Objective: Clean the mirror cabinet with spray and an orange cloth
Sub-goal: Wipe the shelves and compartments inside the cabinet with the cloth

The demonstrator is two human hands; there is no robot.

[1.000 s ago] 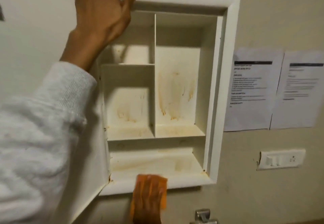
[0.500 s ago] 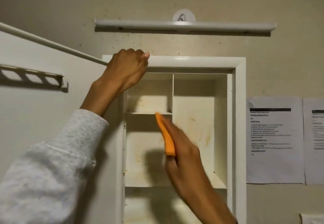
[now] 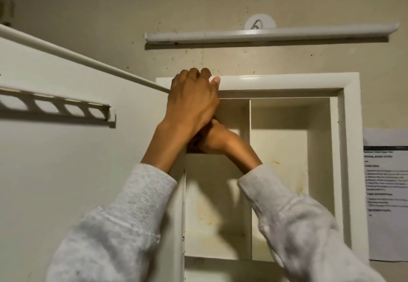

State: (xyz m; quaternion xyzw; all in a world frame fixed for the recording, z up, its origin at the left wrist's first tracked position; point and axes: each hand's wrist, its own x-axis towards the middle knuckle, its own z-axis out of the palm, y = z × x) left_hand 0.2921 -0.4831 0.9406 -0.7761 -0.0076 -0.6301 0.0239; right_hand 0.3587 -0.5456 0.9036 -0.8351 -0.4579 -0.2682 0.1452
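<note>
Since before, right hand (image 3: 212, 136) slid behind left hand (image 3: 194, 100) — grip hidden; left fingers curl over cabinet (image 3: 287, 82).

The printed sheet's (image 3: 386, 193) text is too blurred to read.

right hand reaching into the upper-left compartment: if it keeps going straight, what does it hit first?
Probably that compartment's back wall or left side. The right hand points up-left inside the cabinet, mostly hidden behind the left hand, so depth is unclear.
</note>
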